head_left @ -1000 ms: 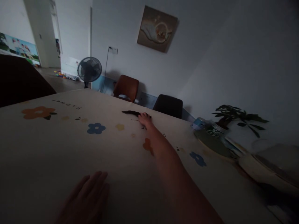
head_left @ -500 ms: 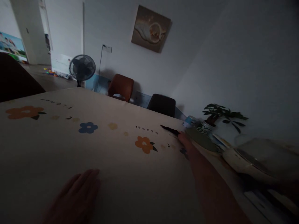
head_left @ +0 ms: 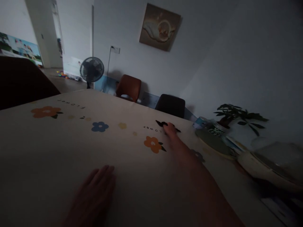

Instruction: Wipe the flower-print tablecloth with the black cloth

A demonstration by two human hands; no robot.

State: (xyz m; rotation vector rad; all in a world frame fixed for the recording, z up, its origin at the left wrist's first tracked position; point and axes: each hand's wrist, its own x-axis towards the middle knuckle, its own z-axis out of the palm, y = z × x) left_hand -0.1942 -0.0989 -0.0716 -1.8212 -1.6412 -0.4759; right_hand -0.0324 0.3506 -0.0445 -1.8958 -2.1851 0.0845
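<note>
My right hand reaches far across a pale flower-printed tablecloth, pressing a dark, thin cloth against it. The cloth sticks out on both sides of the hand, beside the printed word "Flower"; my fingers are partly hidden from this angle. Nearer to me, my left hand lies flat on the tablecloth with its fingers stretched out and nothing in it. An orange printed flower shows between the two hands.
Along the right side stand a potted plant, a blue-and-white container, a round green board or mat and a pale pan with a clear lid. Chairs and a fan stand beyond the table.
My right hand has slid the dark cloth leftward along the far part of the table. My left hand stays flat on the tablecloth. The view has turned slightly to the left.
</note>
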